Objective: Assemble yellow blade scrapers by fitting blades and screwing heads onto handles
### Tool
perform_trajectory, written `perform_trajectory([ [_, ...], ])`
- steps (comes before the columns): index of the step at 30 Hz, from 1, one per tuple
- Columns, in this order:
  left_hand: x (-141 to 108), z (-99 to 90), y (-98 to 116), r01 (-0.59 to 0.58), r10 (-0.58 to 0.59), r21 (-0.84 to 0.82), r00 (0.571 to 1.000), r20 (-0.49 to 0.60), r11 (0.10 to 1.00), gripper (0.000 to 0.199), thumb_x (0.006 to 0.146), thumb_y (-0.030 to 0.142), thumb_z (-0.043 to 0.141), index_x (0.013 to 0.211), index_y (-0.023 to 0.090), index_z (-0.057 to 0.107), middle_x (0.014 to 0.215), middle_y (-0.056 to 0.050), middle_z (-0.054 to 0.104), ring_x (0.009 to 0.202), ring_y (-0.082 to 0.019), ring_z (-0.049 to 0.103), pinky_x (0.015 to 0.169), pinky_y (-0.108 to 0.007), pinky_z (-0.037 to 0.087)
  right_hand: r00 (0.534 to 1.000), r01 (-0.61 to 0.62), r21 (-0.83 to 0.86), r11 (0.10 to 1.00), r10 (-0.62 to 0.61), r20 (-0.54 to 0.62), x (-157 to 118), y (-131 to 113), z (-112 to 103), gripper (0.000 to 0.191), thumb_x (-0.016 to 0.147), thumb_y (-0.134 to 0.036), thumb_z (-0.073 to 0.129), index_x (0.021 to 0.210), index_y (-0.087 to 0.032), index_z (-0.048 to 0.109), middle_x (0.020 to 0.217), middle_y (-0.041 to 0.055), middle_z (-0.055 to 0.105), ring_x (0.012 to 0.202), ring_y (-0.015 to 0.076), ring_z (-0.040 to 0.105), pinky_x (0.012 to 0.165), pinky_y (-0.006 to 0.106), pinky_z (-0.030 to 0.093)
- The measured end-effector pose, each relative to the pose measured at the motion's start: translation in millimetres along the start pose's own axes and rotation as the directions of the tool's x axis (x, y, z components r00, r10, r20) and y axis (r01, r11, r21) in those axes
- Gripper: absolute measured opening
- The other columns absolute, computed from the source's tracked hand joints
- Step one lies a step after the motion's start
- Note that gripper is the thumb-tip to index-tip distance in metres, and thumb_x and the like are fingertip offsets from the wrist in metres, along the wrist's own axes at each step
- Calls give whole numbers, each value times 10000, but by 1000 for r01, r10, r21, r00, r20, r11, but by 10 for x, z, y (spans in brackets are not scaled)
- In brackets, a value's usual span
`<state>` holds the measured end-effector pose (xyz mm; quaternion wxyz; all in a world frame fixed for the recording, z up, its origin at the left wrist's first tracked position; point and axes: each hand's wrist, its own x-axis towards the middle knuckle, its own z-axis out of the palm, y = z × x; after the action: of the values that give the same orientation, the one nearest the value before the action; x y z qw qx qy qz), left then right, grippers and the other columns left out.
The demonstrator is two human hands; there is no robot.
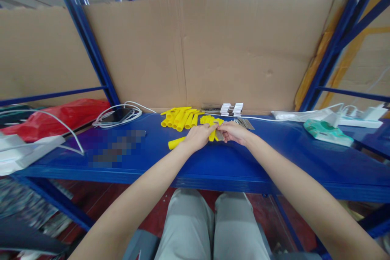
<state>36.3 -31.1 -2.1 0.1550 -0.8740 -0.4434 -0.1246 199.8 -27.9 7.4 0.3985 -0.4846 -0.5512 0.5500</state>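
Note:
Both hands meet over the blue shelf top (243,162), at the near side of a pile of small yellow pieces (207,120). My left hand (199,136) is closed round a yellow tube (176,143), whose wide end sticks out to the left. Fingers of my right hand (234,132) are pinched on a small flat grey piece (219,135) beside the yellow parts. Several yellow tubes (179,118) lie heaped behind my left hand. Thin grey metal strips (245,124) rest just behind my right hand.
White-labelled small packs (231,109) stand by the cardboard backing (225,53). At left are a coiled white cable (99,122), a red bag (65,118) and a white power strip (27,152). A green and white packet (329,132) and another power strip (359,122) lie at right.

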Motion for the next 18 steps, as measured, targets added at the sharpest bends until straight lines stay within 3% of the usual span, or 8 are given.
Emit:
perform_trajectory([
  [10, 1, -18, 34, 82, -81, 22, 996, -46, 996, 470, 888, 95, 406, 1340, 144, 523, 1045, -151, 662, 886, -252, 669, 748, -366, 509, 999, -44, 32, 999, 44, 5, 11, -18, -39, 189, 861, -43, 484, 712, -136, 556, 467, 5, 600, 384, 100, 535, 415, 197, 455],
  [18, 0, 19, -11, 15, 5, 139, 990, -140, 990, 494, 884, 68, 352, 1354, 125, 492, 1029, -140, 656, 902, -217, 651, 757, -321, 506, 1000, -1, 102, 995, 3, -15, -39, -88, -78, 182, 876, -56, 482, 730, -134, 556, 487, 7, 608, 381, 107, 543, 400, 204, 451],
])
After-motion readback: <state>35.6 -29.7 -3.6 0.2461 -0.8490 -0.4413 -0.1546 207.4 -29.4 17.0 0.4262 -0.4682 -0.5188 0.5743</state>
